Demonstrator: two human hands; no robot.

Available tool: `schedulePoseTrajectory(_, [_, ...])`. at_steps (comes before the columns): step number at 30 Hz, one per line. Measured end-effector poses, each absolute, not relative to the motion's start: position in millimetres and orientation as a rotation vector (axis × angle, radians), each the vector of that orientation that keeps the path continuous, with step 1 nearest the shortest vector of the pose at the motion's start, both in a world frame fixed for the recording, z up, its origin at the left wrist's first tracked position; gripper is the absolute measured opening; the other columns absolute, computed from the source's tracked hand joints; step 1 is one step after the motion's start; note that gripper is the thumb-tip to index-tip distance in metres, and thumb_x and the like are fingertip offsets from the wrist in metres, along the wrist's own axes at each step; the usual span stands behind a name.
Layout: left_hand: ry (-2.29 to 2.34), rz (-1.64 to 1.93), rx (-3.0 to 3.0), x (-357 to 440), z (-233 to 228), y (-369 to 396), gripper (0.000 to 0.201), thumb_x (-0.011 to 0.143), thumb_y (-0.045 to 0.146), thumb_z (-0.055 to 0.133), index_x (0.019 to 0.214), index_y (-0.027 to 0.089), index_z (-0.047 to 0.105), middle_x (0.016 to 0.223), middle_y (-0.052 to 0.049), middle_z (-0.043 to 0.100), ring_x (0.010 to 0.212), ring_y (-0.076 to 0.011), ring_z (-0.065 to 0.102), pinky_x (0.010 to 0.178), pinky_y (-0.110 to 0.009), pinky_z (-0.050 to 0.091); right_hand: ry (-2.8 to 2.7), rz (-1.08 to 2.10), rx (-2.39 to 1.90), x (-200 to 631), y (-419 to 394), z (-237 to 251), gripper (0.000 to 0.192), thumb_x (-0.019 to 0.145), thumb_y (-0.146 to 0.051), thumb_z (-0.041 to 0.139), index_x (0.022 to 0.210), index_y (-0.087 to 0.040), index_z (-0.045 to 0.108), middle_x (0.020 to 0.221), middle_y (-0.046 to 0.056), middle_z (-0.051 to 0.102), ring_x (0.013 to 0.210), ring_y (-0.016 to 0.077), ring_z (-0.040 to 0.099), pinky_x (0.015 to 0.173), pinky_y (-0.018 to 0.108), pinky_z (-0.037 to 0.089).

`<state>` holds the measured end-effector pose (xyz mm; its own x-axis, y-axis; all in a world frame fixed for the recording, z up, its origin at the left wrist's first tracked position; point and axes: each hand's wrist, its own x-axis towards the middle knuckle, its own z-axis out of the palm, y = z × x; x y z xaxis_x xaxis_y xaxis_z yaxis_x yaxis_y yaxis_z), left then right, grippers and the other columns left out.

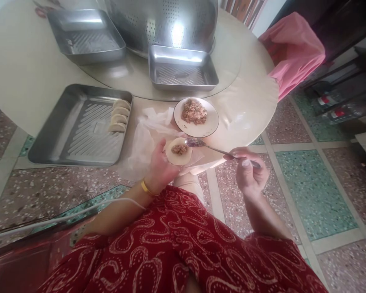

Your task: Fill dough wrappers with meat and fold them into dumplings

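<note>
- Overhead, a round pale table [24,69] carries three metal trays, a colander and a plate [212,122] of filling.
- Left hand [160,169] cups a wrapper [179,151], fingers curled beneath it.
- Right hand [250,171] pinches a spoon [207,146] beside the wrapper.
- Terrazzo floor [317,191] shows green and speckled tiles.

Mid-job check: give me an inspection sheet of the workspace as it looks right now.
Surface: round pale table, glass turntable.
Job's things: dumpling wrapper with filling in left hand; spoon in right hand; plate of filling; tray holding four folded dumplings.
Clutter: two bare trays, colander, plastic sheet.
Hands: both occupied.
Cables: white cable near left arm.
Surroundings: terrazzo floor, pink cloth.
</note>
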<state>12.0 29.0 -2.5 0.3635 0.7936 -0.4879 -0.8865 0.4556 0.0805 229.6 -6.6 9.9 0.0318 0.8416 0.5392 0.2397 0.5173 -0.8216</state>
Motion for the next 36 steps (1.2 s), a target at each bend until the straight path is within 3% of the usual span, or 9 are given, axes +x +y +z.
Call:
schedulePoseTrajectory(5, [0.464, 1.123, -0.190, 18, -6, 29, 0.055, 0.098, 0.046, 0.033, 0.136, 0.012, 0.054, 0.107, -0.011, 0.074, 0.118, -0.0259, 0.064, 0.100, -0.038, 0.053, -1.319, 0.731, -1.015, 221, -10, 21, 0.008, 0.084, -0.030, 0.071, 0.092, -0.029, 0.070, 0.082, -0.003, 0.074, 0.069, 0.0148, 0.073, 0.058, 0.030, 0.058])
schedulePoseTrajectory(10, [0.425, 1.163, -0.156, 21, -7, 26, 0.055, 0.097, 0.044, 0.033, 0.134, 0.011, 0.055, 0.109, -0.012, 0.074, 0.120, -0.0264, 0.062, 0.101, -0.039, 0.052, -1.130, 0.786, -1.018, 203, -9, 13, 0.011, 0.085, -0.035, 0.068, 0.079, -0.025, 0.069, 0.059, -0.006, 0.070, 0.056, 0.0133, 0.070, 0.059, 0.030, 0.058])
schedulePoseTrajectory(17, [0.465, 1.195, -0.090, 24, -6, 21, 0.053, 0.097, 0.043, 0.033, 0.132, 0.012, 0.057, 0.115, -0.011, 0.071, 0.123, -0.0238, 0.059, 0.105, -0.036, 0.048, -1.024, 0.613, -1.159, 195, -18, 0, 0.016, 0.084, -0.039, 0.063, 0.077, -0.024, 0.060, 0.054, -0.005, 0.066, 0.050, 0.0134, 0.067, 0.053, 0.029, 0.052])
schedulePoseTrajectory(31, [0.474, 1.135, -0.110, 29, -7, 19, 0.048, 0.097, 0.037, 0.033, 0.132, 0.014, 0.057, 0.100, -0.009, 0.075, 0.110, -0.0234, 0.066, 0.097, -0.035, 0.052, -1.061, 0.802, -1.207, 196, -19, -8, 0.019, 0.088, -0.041, 0.061, 0.081, -0.024, 0.062, 0.057, -0.004, 0.069, 0.058, 0.0157, 0.071, 0.060, 0.032, 0.057])
schedulePoseTrajectory(36, [0.462, 1.112, -0.127, 29, -8, 19, 0.043, 0.098, 0.037, 0.035, 0.126, 0.016, 0.060, 0.104, -0.006, 0.074, 0.107, -0.0216, 0.067, 0.099, -0.033, 0.052, -1.033, 0.781, -1.097, 200, -16, -2, 0.012, 0.088, -0.034, 0.064, 0.081, -0.024, 0.065, 0.060, -0.004, 0.070, 0.056, 0.0138, 0.070, 0.057, 0.030, 0.055])
